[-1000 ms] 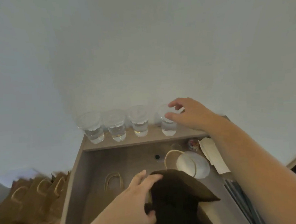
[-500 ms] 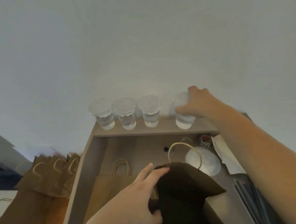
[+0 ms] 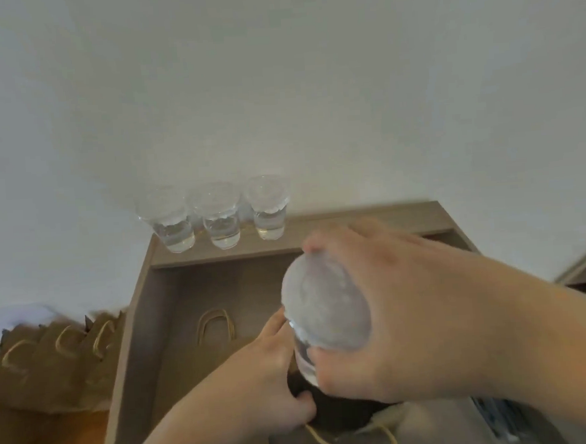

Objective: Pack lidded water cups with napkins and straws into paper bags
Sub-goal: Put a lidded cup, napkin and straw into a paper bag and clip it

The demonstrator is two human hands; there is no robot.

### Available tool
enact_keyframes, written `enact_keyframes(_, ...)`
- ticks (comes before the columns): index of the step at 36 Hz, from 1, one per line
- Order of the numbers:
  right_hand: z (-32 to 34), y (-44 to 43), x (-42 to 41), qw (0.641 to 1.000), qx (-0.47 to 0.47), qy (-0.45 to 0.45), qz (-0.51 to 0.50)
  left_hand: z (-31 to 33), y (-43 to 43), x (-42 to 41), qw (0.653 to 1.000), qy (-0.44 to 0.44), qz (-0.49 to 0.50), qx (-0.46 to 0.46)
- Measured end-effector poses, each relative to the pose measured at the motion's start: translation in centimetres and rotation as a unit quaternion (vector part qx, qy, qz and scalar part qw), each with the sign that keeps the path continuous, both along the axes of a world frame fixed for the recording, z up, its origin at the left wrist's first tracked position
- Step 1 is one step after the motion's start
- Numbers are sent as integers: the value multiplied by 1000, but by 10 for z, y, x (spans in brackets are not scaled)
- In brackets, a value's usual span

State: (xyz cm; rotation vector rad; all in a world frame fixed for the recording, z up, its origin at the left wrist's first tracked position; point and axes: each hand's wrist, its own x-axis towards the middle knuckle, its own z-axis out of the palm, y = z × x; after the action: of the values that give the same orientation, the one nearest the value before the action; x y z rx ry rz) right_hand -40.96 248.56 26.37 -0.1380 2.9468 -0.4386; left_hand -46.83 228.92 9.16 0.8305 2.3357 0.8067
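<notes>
Nearest, our left hand (image 3: 277, 387) is pinching the rim of the brown paper bag (image 3: 341, 416), while our right hand (image 3: 414, 317) is gripping a clear, round-lidded plastic cup (image 3: 324, 309) just above its dark mouth. Beyond, three similar cups (image 3: 220, 216) are standing on the matte wooden ledge (image 3: 370, 224).

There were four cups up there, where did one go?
The right hand gripped the rightmost lidded cup, lifted it off the shelf and brought it over the open paper bag. The left hand still holds the bag open; three cups stay put.
</notes>
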Motion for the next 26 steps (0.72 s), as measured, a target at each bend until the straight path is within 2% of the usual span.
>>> enact_keyframes(5,-54,-17,-7,995,78,-50,25,5,-3,0,999,10,5,38)
enact_keyframes(11,-92,-11,-16,984,141,-101,30,5,-2,3,999,8,39,8)
enact_keyframes(18,-123,-38,-24,933,325,-134,76,-2,-6,10,999,24,28,4)
enact_keyframes(21,-139,-42,-33,930,303,-196,70,-4,-9,12,999,29,30,8)
enact_keyframes(24,-151,-47,-45,911,292,-277,87,-3,-12,13,999,19,25,11)
enact_keyframes(26,-160,-50,-49,899,316,-284,110,-4,-12,13,1000,9,22,12)
